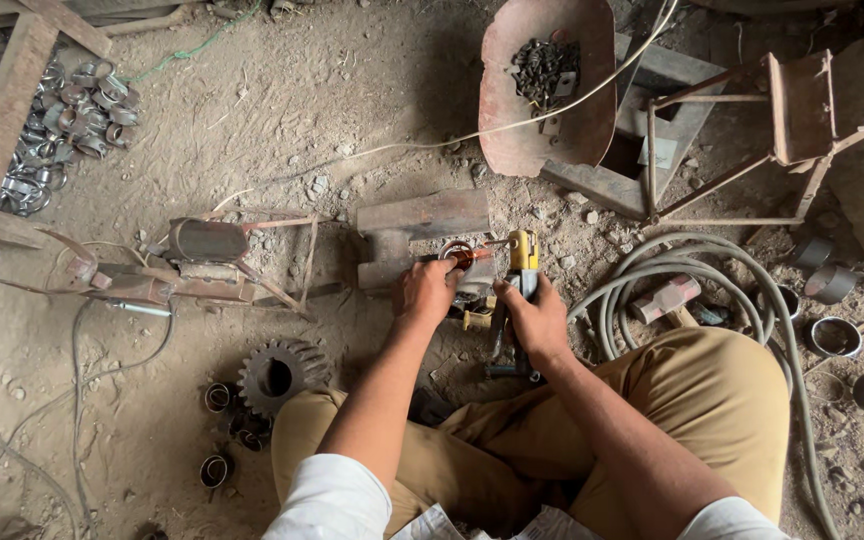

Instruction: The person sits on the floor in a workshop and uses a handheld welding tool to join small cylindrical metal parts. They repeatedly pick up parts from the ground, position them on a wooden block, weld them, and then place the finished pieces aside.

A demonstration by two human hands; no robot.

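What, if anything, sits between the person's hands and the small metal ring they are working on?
Nothing visible does. The left hand already touches the metal ring, and the right hand grips the yellow-headed tool right beside it.

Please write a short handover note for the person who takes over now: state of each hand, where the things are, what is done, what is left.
Left hand: grip closed on a small metal ring piece, held against the rusty iron block on the dirt floor.
Right hand: grip closed around the yellow-headed tool, its tip beside the ring piece.
Nearby: gear wheel left of the knee, grey hose on the right, metal rings further right.
Done: the piece is set at the block.
Left: the pictures do not show how far the work on it is.
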